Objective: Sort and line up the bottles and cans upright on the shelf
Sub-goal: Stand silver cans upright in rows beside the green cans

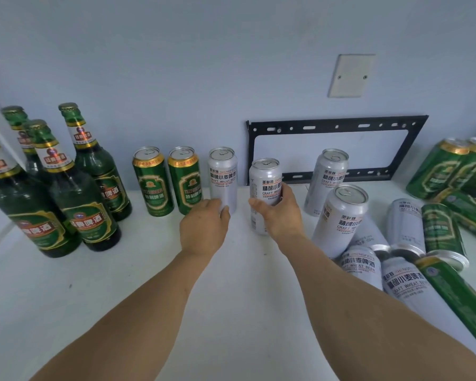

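Observation:
Several green glass beer bottles (pixel 74 193) stand upright at the left of the white shelf (pixel 138 270). Beside them against the wall stand two green cans (pixel 152 185) and a white can (pixel 222 177) in a row. My left hand (pixel 204 229) touches the base of that white can with curled fingers. My right hand (pixel 278 213) grips another white can (pixel 264 185), upright, just right of the row. Two more white cans (pixel 338 218) stand upright to the right, with several white and green cans (pixel 396 270) lying on their sides beyond them.
A black metal bracket frame (pixel 335 127) leans against the blue wall behind the cans. A blank wall plate (pixel 351 75) sits above it. Several green cans (pixel 451 169) lean at the far right. A white side panel (pixel 0 133) rises at the left.

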